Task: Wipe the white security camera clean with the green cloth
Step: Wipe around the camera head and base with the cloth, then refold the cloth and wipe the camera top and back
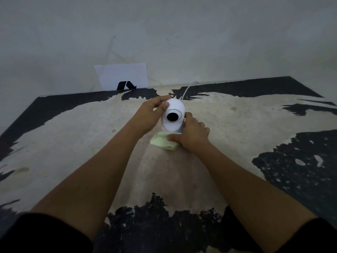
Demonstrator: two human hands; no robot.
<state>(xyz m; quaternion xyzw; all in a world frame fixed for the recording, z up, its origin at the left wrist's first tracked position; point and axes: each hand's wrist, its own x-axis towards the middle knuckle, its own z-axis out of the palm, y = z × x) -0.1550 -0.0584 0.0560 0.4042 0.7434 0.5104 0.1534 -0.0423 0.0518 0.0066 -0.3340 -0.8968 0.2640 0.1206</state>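
- Two hands at frame centre: your left hand (152, 111) cups the white security camera (172, 116), fingers loosely curled.
- Your right hand (192, 133) pins the green cloth (163, 142), partly hidden, against the camera's base.
- Base mostly hidden; cable (187, 89) end cut off.

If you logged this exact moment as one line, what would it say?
left hand: steadying white security camera | right hand: pressing green cloth at its base | table: worn
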